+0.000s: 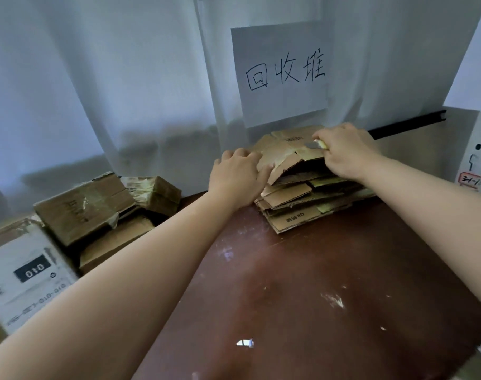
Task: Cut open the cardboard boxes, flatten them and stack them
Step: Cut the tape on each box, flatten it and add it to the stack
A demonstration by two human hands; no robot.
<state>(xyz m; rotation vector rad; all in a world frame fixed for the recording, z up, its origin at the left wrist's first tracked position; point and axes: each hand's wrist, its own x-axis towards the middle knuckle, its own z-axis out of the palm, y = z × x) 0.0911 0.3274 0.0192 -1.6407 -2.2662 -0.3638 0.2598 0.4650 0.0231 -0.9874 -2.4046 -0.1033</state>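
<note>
A stack of flattened cardboard boxes (297,207) lies at the far edge of the dark red table (316,283). My left hand (238,176) grips the left edge of the top flattened piece (282,156), thumb under a raised flap. My right hand (346,150) rests on the stack's right side and grips a utility knife (317,144), whose grey blade and yellow body stick out to the left over the top piece.
Several taped, unflattened cardboard boxes (86,207) pile up left of the table, with a white printed box (25,272) in front. A white curtain with a handwritten paper sign (282,72) hangs behind. A white panel (480,149) stands at right.
</note>
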